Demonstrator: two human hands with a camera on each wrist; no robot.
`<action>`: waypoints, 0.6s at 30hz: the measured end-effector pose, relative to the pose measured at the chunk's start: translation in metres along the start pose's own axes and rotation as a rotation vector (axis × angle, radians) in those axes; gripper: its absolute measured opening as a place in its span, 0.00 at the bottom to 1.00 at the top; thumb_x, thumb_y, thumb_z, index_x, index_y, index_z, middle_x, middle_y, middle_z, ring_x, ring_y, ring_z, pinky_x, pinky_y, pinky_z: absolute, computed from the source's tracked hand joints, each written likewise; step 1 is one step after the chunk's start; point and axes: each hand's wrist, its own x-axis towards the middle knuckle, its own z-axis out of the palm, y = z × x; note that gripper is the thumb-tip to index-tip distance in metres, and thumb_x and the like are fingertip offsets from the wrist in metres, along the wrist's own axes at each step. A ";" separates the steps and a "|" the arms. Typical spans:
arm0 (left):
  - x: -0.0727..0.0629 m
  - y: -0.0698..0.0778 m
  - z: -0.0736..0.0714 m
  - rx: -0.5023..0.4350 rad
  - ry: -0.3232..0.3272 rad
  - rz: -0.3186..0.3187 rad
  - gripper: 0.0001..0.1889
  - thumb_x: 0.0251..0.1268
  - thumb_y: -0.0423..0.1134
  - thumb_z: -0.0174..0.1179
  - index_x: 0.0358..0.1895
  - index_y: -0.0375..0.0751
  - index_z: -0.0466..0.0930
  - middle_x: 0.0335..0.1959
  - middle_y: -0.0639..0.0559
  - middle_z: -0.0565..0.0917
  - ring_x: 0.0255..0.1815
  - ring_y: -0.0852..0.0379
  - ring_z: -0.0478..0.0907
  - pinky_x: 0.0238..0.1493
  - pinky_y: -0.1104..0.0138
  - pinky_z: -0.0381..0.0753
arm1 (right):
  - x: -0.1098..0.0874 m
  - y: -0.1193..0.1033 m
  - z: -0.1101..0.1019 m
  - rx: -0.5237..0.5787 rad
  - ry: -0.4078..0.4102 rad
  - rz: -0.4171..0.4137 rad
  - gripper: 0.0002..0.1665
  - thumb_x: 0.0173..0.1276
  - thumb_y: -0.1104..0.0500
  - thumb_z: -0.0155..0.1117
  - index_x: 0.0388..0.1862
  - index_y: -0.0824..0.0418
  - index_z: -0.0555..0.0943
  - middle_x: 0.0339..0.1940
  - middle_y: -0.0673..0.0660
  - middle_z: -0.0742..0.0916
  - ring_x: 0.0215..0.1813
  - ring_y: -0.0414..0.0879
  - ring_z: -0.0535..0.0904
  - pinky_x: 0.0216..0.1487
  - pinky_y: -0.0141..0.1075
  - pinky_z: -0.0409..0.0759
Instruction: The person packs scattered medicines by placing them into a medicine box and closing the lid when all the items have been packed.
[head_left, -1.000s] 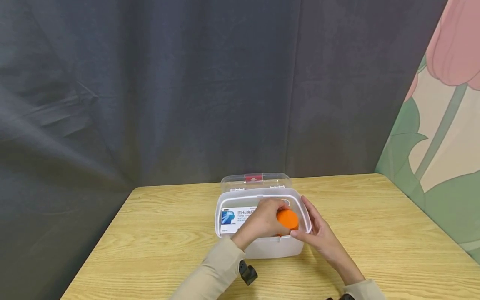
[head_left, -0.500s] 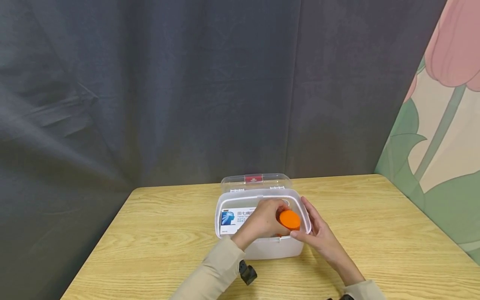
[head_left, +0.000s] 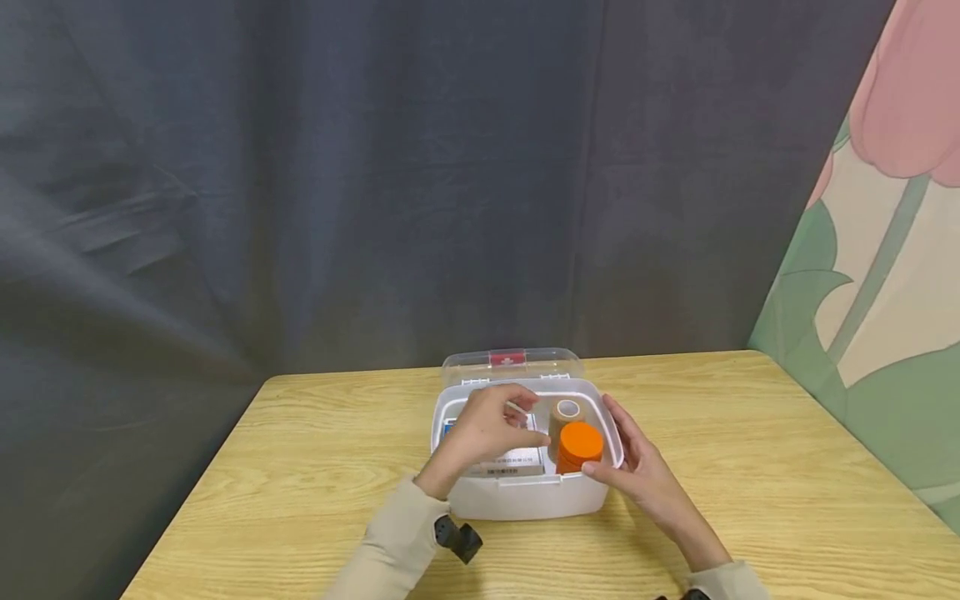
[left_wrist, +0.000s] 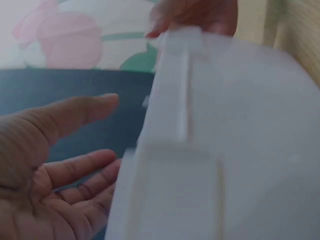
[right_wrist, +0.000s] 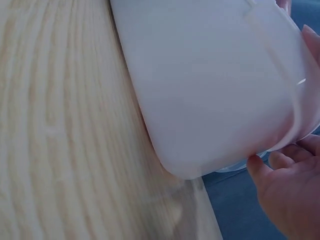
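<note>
The white first-aid box [head_left: 525, 501] stands on the wooden table with its clear lid [head_left: 465, 365] swung back. Over its left half hovers my left hand [head_left: 480, 429], thumb and fingers apart with nothing between them. In the left wrist view this hand [left_wrist: 60, 175] lies beside the box wall. My right hand [head_left: 645, 475] holds the box's right end, thumb at the front rim and fingers along the side. Inside, an orange round-topped container [head_left: 581, 440] sits at front right. Behind it stands a tan tape roll [head_left: 567, 412]; a printed medicine carton [head_left: 517, 461] is partly hidden under my left hand.
The wooden table [head_left: 300, 492] extends around the box. A dark curtain [head_left: 420, 183] hangs behind it, and a wall with painted flowers [head_left: 892, 333] rises on the right.
My left hand has let go of the orange container and moved left, uncovering the tape roll. The orange container now sits slightly farther right. My right hand has stayed on the box.
</note>
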 end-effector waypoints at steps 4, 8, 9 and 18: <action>-0.015 -0.015 -0.024 -0.080 0.093 0.044 0.29 0.53 0.41 0.74 0.60 0.38 0.77 0.56 0.45 0.80 0.58 0.47 0.76 0.59 0.60 0.74 | -0.001 -0.002 -0.001 -0.046 0.015 0.009 0.53 0.61 0.69 0.68 0.78 0.63 0.49 0.75 0.68 0.58 0.68 0.53 0.63 0.59 0.23 0.66; -0.029 -0.039 -0.038 -0.096 0.207 0.049 0.39 0.53 0.44 0.73 0.69 0.41 0.68 0.68 0.45 0.70 0.69 0.47 0.64 0.67 0.55 0.64 | 0.000 -0.002 -0.002 -0.062 0.004 0.015 0.53 0.62 0.68 0.68 0.79 0.62 0.48 0.75 0.68 0.58 0.68 0.48 0.64 0.60 0.23 0.66; -0.032 -0.046 -0.040 -0.099 0.228 0.034 0.42 0.53 0.45 0.73 0.71 0.39 0.65 0.70 0.44 0.67 0.70 0.46 0.61 0.67 0.54 0.63 | 0.000 -0.002 -0.002 -0.067 0.002 0.015 0.53 0.62 0.68 0.68 0.79 0.62 0.48 0.75 0.68 0.58 0.68 0.47 0.64 0.60 0.23 0.66; -0.034 -0.103 -0.037 -0.418 0.254 -0.097 0.43 0.65 0.42 0.64 0.74 0.29 0.49 0.75 0.34 0.53 0.75 0.41 0.48 0.72 0.53 0.51 | 0.001 -0.002 -0.004 -0.084 -0.021 0.002 0.52 0.63 0.68 0.66 0.78 0.65 0.46 0.76 0.69 0.56 0.70 0.59 0.60 0.59 0.25 0.67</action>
